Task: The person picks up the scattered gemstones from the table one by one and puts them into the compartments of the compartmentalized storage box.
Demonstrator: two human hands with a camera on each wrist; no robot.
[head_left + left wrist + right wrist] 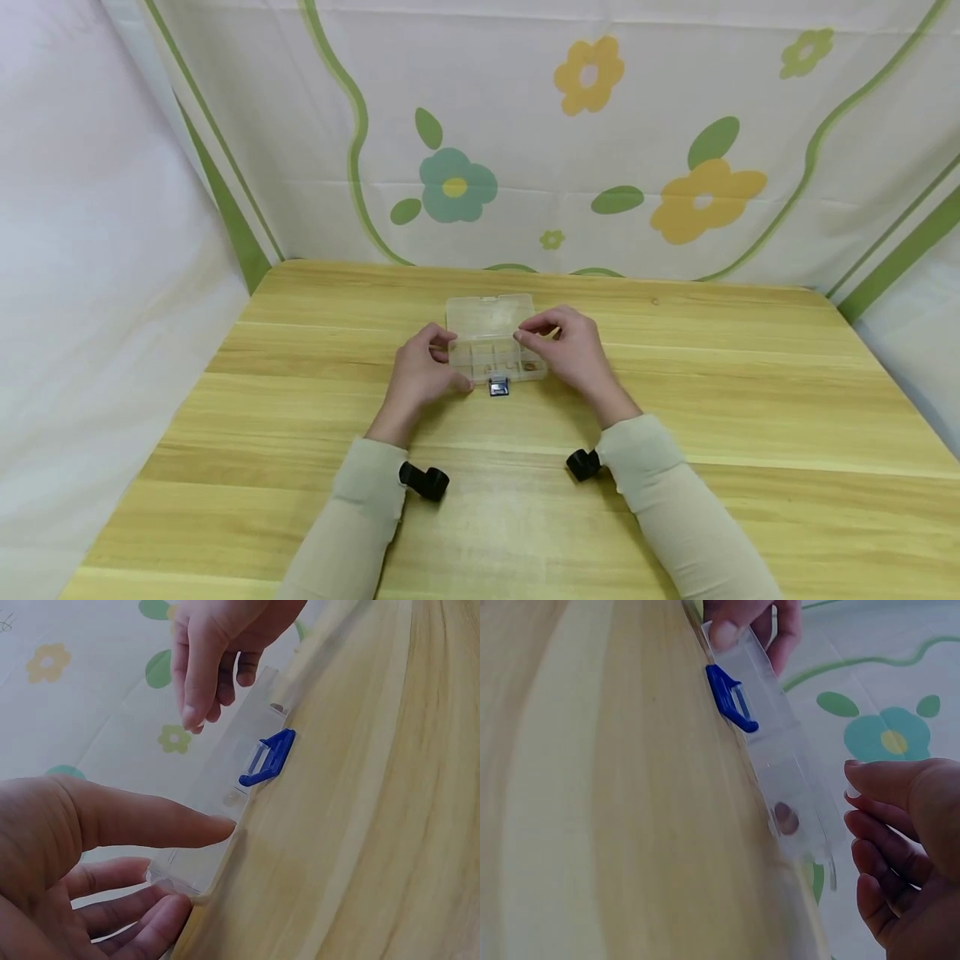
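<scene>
A clear plastic compartment box [483,354] lies on the table with its lid [491,317] raised at the back. A blue latch [274,756] hangs at its front edge. My left hand [426,367] grips the box's left end, thumb along the front, other fingers behind the corner. Above the right part of the box, my right hand [566,346] brings thumb and forefinger together. Between these tips shows a small whitish piece [853,790], too small to identify. A brown round thing [786,817] lies in the front right compartment; small pale pieces lie in others.
The wooden table [712,383] extends to both sides and toward me. Behind it hangs a flower-printed curtain [517,125]. A tiny ring-like thing [655,302] lies near the back edge at right. Black wrist cameras [426,482] sit on both sleeves.
</scene>
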